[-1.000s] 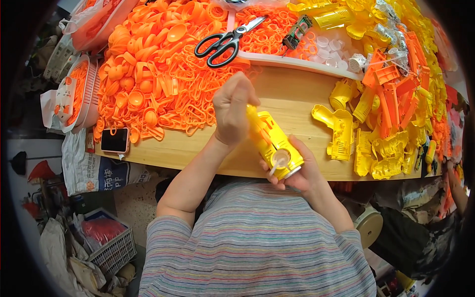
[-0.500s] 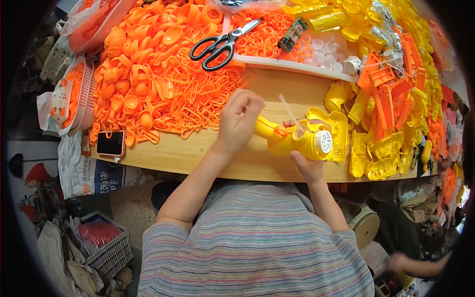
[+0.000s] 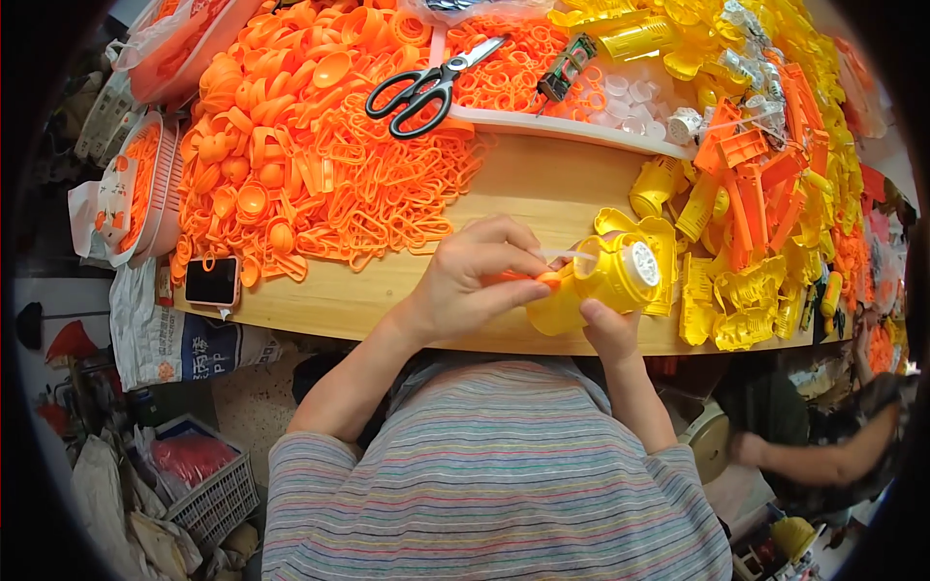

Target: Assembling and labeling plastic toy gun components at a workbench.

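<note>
My right hand [image 3: 612,331] grips a yellow plastic toy body [image 3: 605,276], its thumb pressed on the near side. A round white perforated disc [image 3: 640,263] sits in the toy's right end. My left hand [image 3: 484,276] pinches a small orange plastic piece [image 3: 550,281] against the toy's left side; its exact shape is hidden by the fingers. A pale translucent strip [image 3: 572,255] runs from the toy toward my left fingers. Just behind the toy lie yellow half shells [image 3: 661,237], partly covered by it.
Orange plastic parts [image 3: 320,165] are heaped at the left, with black-handled scissors [image 3: 426,87] on them. A phone [image 3: 212,282] lies at the table's near-left edge. Yellow shells [image 3: 746,305] and orange strips [image 3: 765,184] pile up at the right. Another person's arm [image 3: 823,460] shows lower right.
My left hand has come down and right, onto the orange piece at the toy. The toy has turned slightly, and the strip now lies lower. The other person's arm has moved.
</note>
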`<state>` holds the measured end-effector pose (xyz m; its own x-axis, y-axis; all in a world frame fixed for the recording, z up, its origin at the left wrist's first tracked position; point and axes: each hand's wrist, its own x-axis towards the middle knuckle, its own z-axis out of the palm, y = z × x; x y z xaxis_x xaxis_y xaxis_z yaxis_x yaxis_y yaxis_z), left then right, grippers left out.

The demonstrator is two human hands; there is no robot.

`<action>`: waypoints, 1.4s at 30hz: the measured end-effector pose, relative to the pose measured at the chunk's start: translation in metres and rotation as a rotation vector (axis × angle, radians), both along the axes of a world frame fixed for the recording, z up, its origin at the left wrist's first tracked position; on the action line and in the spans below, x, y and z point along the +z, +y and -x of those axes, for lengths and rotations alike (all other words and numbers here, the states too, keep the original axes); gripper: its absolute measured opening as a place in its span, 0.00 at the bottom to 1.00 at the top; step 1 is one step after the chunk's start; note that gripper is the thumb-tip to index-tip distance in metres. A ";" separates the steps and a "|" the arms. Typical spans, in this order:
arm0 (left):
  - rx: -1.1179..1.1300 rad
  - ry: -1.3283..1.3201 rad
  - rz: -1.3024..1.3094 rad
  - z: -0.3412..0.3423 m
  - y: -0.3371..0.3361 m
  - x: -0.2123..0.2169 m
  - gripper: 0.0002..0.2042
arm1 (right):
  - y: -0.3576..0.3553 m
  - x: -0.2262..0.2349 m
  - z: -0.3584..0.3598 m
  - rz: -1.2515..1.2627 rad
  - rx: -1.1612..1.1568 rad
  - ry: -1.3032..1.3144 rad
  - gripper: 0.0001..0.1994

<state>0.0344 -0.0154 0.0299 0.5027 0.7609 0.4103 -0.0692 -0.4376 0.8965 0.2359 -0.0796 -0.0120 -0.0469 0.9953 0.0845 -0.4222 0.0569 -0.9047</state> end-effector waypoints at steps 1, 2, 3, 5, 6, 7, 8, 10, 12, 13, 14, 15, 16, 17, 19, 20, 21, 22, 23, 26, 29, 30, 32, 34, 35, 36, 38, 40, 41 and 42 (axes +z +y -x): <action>-0.017 0.049 0.030 0.003 0.004 -0.002 0.06 | 0.000 -0.002 0.000 0.014 -0.032 -0.131 0.37; -0.073 0.036 0.165 0.007 0.008 -0.006 0.11 | 0.001 0.001 0.001 0.013 -0.031 -0.129 0.37; -0.071 0.038 0.165 0.010 0.009 -0.008 0.11 | 0.003 0.005 0.002 0.001 -0.028 -0.111 0.36; 0.233 -0.059 0.077 0.015 0.011 -0.006 0.20 | 0.005 0.012 0.004 -0.019 -0.032 -0.078 0.32; 0.263 -0.063 -0.027 0.016 0.011 0.003 0.30 | 0.005 0.009 0.003 -0.016 -0.035 -0.077 0.32; 0.260 -0.062 -0.025 0.015 0.009 0.015 0.30 | 0.007 0.003 0.001 -0.084 -0.045 -0.208 0.33; 0.175 0.060 -0.161 0.012 0.009 0.031 0.31 | 0.009 -0.001 -0.002 -0.152 -0.056 -0.345 0.34; 0.061 0.245 -0.338 0.009 0.008 0.044 0.30 | 0.006 -0.003 0.004 -0.145 -0.070 -0.351 0.35; -0.017 0.203 -0.248 0.008 0.011 0.039 0.28 | 0.008 -0.001 0.008 -0.252 -0.090 -0.405 0.35; -0.100 0.159 -0.158 0.007 0.012 0.035 0.26 | 0.008 0.002 0.011 -0.254 -0.087 -0.403 0.35; -0.105 0.070 -0.044 0.004 0.009 0.031 0.22 | 0.008 0.004 0.012 -0.264 -0.061 -0.366 0.35; -0.108 0.070 -0.043 0.003 0.005 0.030 0.22 | 0.007 0.006 0.013 -0.274 -0.035 -0.329 0.35; -0.082 0.059 -0.068 0.002 0.002 0.030 0.21 | 0.013 0.009 0.010 -0.358 0.033 -0.335 0.34; -0.056 0.048 -0.095 0.002 0.000 0.030 0.21 | 0.015 0.010 0.011 -0.358 0.032 -0.336 0.34; -0.050 0.042 -0.108 0.000 0.001 0.029 0.20 | 0.017 0.012 0.012 -0.340 0.029 -0.235 0.33; -0.041 0.037 -0.121 0.001 0.001 0.028 0.20 | 0.017 0.012 0.012 -0.341 0.031 -0.235 0.33; -0.039 0.037 -0.122 0.001 0.004 0.026 0.20 | 0.016 0.010 0.011 -0.340 -0.026 -0.332 0.32; -0.060 0.004 -0.073 0.002 0.008 0.023 0.19 | 0.016 0.009 0.011 -0.339 -0.083 -0.430 0.31; -0.082 -0.029 -0.023 0.002 0.011 0.021 0.19 | 0.014 0.009 0.011 -0.339 -0.081 -0.429 0.31; -0.066 -0.029 -0.097 -0.003 0.001 0.030 0.19 | 0.010 0.016 0.006 -0.477 -0.165 -0.584 0.31; -0.027 0.023 -0.217 -0.004 -0.001 0.028 0.18 | 0.017 0.019 0.004 -0.517 -0.158 -0.597 0.32; -0.038 0.055 -0.118 -0.002 0.003 0.024 0.18 | 0.016 0.009 -0.001 -0.441 -0.117 -0.714 0.34; -0.073 0.079 -0.096 -0.003 0.016 0.022 0.18 | 0.012 0.009 0.003 -0.272 -0.084 -0.436 0.34; 0.040 0.044 -0.044 0.003 0.019 0.018 0.16 | 0.011 0.008 0.000 -0.039 -0.004 -0.060 0.35; 0.144 0.010 0.005 0.004 0.021 0.015 0.14 | 0.011 0.010 -0.004 -0.038 -0.013 -0.062 0.35; 0.194 -0.087 0.168 0.005 0.020 0.001 0.13 | 0.011 0.012 -0.005 -0.045 -0.022 -0.053 0.35; 0.189 -0.117 0.260 0.009 0.013 -0.015 0.16 | 0.015 0.011 -0.005 -0.136 -0.034 -0.048 0.35; 0.298 -0.133 0.323 0.000 0.006 -0.023 0.24 | 0.013 0.006 -0.002 -0.199 -0.077 -0.092 0.34; 0.306 -0.132 0.323 -0.004 0.004 -0.024 0.24 | 0.013 0.005 0.001 -0.261 -0.115 -0.134 0.33; 0.342 -0.202 0.282 -0.007 0.003 -0.024 0.22 | 0.014 0.009 0.004 -0.297 -0.123 -0.186 0.34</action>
